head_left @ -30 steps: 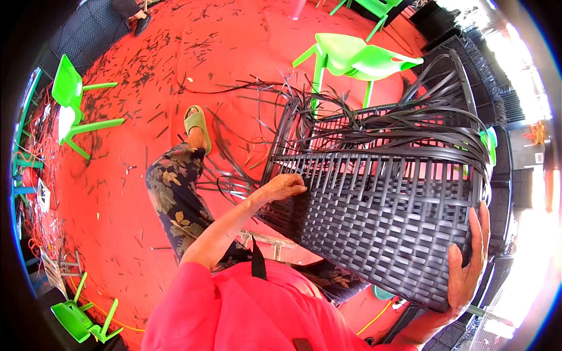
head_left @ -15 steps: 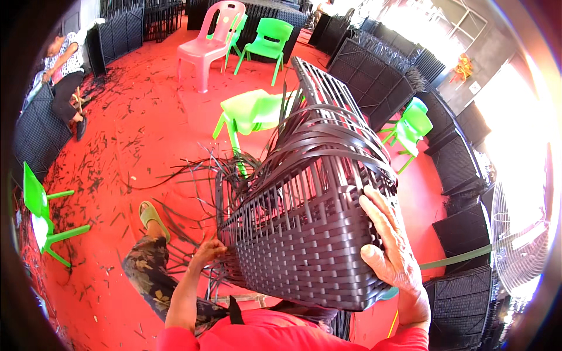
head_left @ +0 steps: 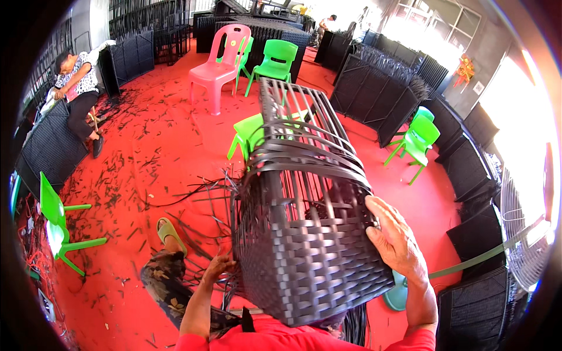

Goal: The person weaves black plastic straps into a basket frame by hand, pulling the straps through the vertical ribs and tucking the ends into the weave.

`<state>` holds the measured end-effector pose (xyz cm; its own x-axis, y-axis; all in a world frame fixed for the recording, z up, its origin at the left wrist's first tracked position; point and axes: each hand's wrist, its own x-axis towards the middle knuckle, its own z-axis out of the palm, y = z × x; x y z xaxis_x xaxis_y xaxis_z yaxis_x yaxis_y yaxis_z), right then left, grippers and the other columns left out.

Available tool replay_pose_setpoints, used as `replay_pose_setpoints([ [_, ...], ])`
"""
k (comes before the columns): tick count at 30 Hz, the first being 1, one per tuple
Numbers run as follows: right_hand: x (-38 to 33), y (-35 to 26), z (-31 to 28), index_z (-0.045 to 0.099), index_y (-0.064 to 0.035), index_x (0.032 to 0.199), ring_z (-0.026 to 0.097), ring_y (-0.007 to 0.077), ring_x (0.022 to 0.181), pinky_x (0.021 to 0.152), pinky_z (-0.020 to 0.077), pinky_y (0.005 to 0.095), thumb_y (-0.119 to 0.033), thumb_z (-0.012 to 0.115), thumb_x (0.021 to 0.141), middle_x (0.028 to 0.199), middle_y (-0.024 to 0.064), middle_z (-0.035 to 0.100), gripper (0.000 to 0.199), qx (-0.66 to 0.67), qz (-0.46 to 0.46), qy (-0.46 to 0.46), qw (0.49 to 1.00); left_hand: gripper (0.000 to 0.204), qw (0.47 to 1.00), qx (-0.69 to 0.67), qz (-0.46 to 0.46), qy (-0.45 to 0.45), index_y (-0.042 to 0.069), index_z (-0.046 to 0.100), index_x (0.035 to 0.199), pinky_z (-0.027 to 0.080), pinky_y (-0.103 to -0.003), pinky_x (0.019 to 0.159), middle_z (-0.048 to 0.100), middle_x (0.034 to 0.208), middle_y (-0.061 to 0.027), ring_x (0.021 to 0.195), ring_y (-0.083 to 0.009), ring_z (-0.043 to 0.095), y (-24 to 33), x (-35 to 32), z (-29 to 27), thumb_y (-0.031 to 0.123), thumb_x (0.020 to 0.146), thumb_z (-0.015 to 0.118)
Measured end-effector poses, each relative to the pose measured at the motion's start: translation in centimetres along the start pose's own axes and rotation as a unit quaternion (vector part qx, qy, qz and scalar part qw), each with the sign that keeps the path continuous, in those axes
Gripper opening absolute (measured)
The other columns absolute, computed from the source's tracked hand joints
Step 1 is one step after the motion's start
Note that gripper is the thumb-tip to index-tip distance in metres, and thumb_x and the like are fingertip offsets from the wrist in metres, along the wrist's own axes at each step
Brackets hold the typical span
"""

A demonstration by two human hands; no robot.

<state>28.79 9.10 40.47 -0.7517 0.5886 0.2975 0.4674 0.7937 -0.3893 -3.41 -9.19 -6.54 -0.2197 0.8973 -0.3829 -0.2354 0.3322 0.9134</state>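
A half-woven black basket point(head_left: 328, 257) of flat plastic strips rests tilted over my lap, one corner toward me. Its lower part is tightly woven, while bare bars of its frame point(head_left: 313, 114) rise toward the far end. Loose black strips point(head_left: 310, 149) loop across those bars. Against the right side of the basket lies my right hand point(head_left: 398, 240), fingers stretched out and thumb apart. Low on the left side is my left hand point(head_left: 219, 267), its fingers curled in at the basket's edge among loose strips; what they pinch is hidden.
Strip scraps point(head_left: 140, 175) litter the red floor. Ahead stand a pink chair point(head_left: 219, 67) and green chairs point(head_left: 278, 58); another green chair point(head_left: 58, 222) is at left. Dark woven panels point(head_left: 374, 93) line the room. A fan point(head_left: 530, 234) stands at right. Another person point(head_left: 82, 82) sits far left.
The basket has turned, bringing its corner from the right to the middle and another woven side toward me. My right hand stays flat on its side; my left stays at the lower left.
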Motion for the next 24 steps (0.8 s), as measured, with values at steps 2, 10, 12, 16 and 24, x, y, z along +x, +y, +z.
replay_pose_setpoints([
  [2,-0.2,-0.7,1.1,0.051,0.0020,0.128,0.046,0.0354,0.124,0.103,0.0369,0.0413,-0.022,0.060,0.090,0.135,0.0203,0.047,0.046,-0.003,-0.055,-0.017,0.998,0.019,1.000,0.002,0.001,0.018,0.007,0.060,0.079,0.035,-0.024,0.052,0.051,0.063,0.0041,0.057,-0.0061,0.045,-0.3,-0.4,-0.1,0.022,0.089,0.065],
  [10,1.6,-4.3,4.8,0.051,0.0033,0.126,0.048,0.0383,0.118,0.099,0.0398,0.0434,-0.016,0.069,0.082,0.132,0.0211,0.047,0.051,0.089,-0.146,0.030,0.985,0.017,0.997,0.030,0.014,0.074,0.005,0.063,0.085,0.038,-0.022,0.057,0.055,0.069,0.0037,0.062,-0.0057,0.048,1.5,-0.2,2.2,0.021,0.090,0.063],
  [12,1.7,-4.6,4.9,0.051,0.0033,0.125,0.048,0.0377,0.119,0.098,0.0402,0.0432,-0.014,0.069,0.082,0.132,0.0210,0.047,0.050,0.122,-0.122,0.046,0.984,0.017,0.993,0.030,0.026,0.109,0.004,0.063,0.087,0.039,-0.022,0.058,0.056,0.070,0.0036,0.063,-0.0056,0.049,3.8,-1.3,1.2,0.020,0.090,0.063],
  [16,1.9,-4.3,4.1,0.063,-0.0014,0.111,0.057,0.0326,0.101,0.085,0.0472,0.0393,-0.005,0.069,0.078,0.114,0.0159,0.060,0.034,0.119,-0.147,0.120,0.975,0.017,0.965,-0.015,0.114,0.235,0.003,0.065,0.090,0.041,-0.021,0.060,0.058,0.073,0.0034,0.066,-0.0054,0.051,13.3,-6.8,-2.3,0.020,0.091,0.062],
  [24,6.3,-7.0,4.6,0.068,-0.0027,0.093,0.062,0.0263,0.078,0.069,0.0509,0.0349,0.001,0.072,0.072,0.089,0.0089,0.063,0.022,0.096,-0.238,0.084,0.963,0.017,0.864,0.162,0.420,0.225,-0.001,0.065,0.104,0.048,-0.025,0.079,0.065,0.099,-0.0080,0.088,-0.0133,0.062,35.1,-14.9,3.7,0.003,0.089,0.060],
])
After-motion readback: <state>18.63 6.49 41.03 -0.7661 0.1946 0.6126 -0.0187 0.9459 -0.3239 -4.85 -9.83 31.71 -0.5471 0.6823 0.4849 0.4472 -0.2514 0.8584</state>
